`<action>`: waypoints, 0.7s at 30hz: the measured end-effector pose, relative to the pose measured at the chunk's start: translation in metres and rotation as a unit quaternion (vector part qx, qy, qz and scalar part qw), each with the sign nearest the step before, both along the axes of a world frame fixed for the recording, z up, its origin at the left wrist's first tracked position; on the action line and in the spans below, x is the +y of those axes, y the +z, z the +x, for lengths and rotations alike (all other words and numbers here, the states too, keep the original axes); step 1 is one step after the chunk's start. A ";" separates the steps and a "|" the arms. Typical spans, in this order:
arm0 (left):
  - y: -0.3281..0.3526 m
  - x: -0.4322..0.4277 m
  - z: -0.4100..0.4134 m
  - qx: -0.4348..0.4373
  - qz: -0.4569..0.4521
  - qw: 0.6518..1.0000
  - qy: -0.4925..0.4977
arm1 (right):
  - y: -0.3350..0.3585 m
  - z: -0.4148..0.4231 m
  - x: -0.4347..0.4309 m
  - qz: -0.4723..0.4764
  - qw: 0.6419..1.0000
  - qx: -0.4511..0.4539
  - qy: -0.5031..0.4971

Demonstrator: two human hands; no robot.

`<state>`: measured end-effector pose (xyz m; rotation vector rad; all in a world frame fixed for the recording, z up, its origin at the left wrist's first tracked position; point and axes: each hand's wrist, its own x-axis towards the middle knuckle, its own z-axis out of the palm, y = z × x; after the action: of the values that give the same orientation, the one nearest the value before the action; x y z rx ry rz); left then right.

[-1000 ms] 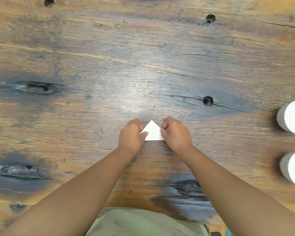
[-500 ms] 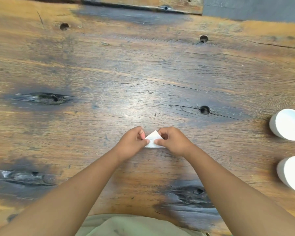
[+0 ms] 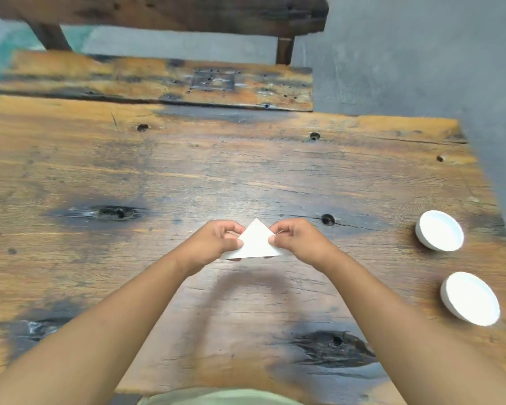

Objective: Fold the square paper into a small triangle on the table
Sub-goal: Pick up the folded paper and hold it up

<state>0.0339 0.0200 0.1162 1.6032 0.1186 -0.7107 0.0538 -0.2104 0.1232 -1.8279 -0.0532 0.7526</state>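
While held at lower centre of the frame, the paper (image 3: 256, 240), already a small white triangle, appears lifted just off the table (image 3: 246, 176). Item: light, thin, easily creased; best taken at its side edges. Left hand (image 3: 216, 241) and right hand (image 3: 298, 239) each pinch one edge. Containers: two white bowls (image 3: 439, 230) at right, contents none visible, though blur limits certainty.
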 end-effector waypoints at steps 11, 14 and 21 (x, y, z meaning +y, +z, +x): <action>0.150 0.008 0.035 -0.168 0.014 0.986 0.010 | 0.148 0.021 0.013 0.030 0.983 -0.177 -0.041; 0.199 0.004 0.045 -0.235 0.043 0.971 0.009 | 0.195 0.026 0.014 0.034 0.969 -0.238 -0.047; 0.301 -0.003 0.059 -0.355 0.080 0.931 0.005 | 0.293 0.037 0.008 0.022 0.936 -0.347 -0.058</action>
<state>0.0931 0.0171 0.4174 1.9237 -0.3530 -0.0779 0.0911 -0.2026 0.4157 -1.9532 -0.4131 -0.0057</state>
